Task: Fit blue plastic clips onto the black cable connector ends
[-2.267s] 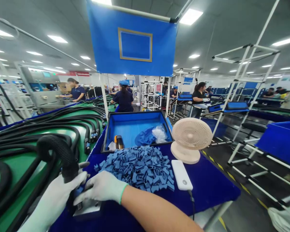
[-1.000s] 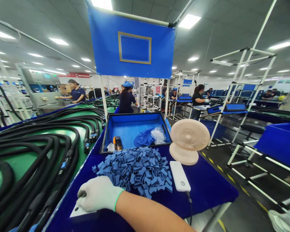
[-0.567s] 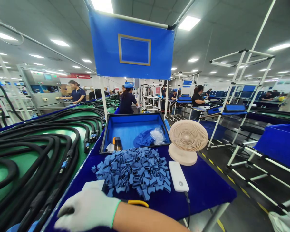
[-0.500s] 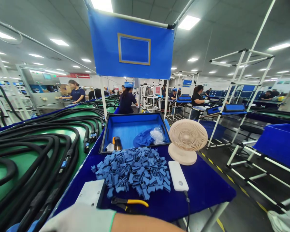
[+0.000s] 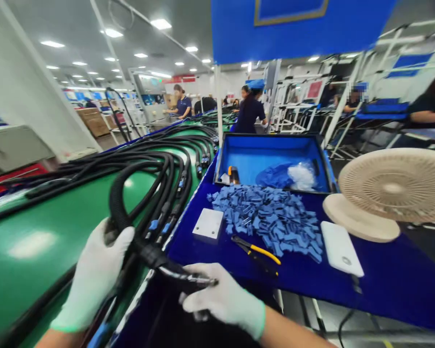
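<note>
My left hand (image 5: 96,273), in a white glove, is closed around a black corrugated hose (image 5: 120,200) at the edge of the green table. Past that hand, the hose bends up into a loop. Its near end carries a dark sleeve (image 5: 150,255) and slim shiny metal ends (image 5: 192,278). Around these metal ends my gloved right hand (image 5: 223,297) is closed, over the front edge of the blue table; some of its fingertips are hidden or blurred. Beside them on the blue table lie yellow-and-black pliers (image 5: 263,252), a grey metal block (image 5: 208,224) and a heap of blue plastic clips (image 5: 268,212).
More black hoses with blue-marked ends (image 5: 154,224) lie along the green table (image 5: 43,241). A blue tray (image 5: 253,150) holds a blue cloth and clear plastic. A beige fan (image 5: 391,188) and a corded white power bank (image 5: 342,246) stand right. Several people work beyond.
The view has swung left and down. A gloved hand and forearm crossed the bottom before; now both my hands show, holding the hose and its metal ends.
</note>
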The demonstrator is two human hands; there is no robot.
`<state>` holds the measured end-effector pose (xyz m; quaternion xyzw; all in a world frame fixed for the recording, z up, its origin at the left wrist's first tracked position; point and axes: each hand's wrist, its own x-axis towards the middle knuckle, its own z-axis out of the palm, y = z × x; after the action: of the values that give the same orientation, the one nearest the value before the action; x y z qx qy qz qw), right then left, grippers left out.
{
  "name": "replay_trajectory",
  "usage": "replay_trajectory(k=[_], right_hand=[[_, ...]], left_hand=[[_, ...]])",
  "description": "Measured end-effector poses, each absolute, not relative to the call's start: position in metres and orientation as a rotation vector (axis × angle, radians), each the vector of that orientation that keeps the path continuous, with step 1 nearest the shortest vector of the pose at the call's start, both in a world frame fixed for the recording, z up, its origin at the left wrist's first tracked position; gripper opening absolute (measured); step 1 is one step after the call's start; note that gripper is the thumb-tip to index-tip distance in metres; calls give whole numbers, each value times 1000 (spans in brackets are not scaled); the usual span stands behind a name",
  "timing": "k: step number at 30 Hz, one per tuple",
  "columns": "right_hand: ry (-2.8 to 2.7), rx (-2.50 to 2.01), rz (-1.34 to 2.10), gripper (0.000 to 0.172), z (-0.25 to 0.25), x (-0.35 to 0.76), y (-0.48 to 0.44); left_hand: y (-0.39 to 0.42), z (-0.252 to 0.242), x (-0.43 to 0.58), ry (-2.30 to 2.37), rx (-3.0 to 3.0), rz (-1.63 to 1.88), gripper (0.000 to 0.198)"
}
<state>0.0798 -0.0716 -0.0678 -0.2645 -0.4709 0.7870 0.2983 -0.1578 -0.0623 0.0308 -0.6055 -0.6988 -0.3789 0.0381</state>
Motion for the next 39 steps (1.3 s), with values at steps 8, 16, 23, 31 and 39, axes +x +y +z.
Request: replay_trajectory(k=[8,16,23,31,39], right_hand=[[-1492,-716,2248,31,-54,137,-81],[-2215,-1830,318,16,-57,178,-61],[-2217,-1817,256,6,-74,190,-36],[-2118,-1200,816,21,-47,170,-45],[-2254,-851,775,29,-17,145,-41]], left_hand=[[-91,-24,-133,-1082,-2853,-551,24],[-93,-44,-118,-1983,-2650,-854,28],[-75,-16,-91,-2668,-2465,-1076,39],[-62,10,-80,-2735,-2456,-1451,46],[-59,20,-72,-2668,-2459,-1528,43]])
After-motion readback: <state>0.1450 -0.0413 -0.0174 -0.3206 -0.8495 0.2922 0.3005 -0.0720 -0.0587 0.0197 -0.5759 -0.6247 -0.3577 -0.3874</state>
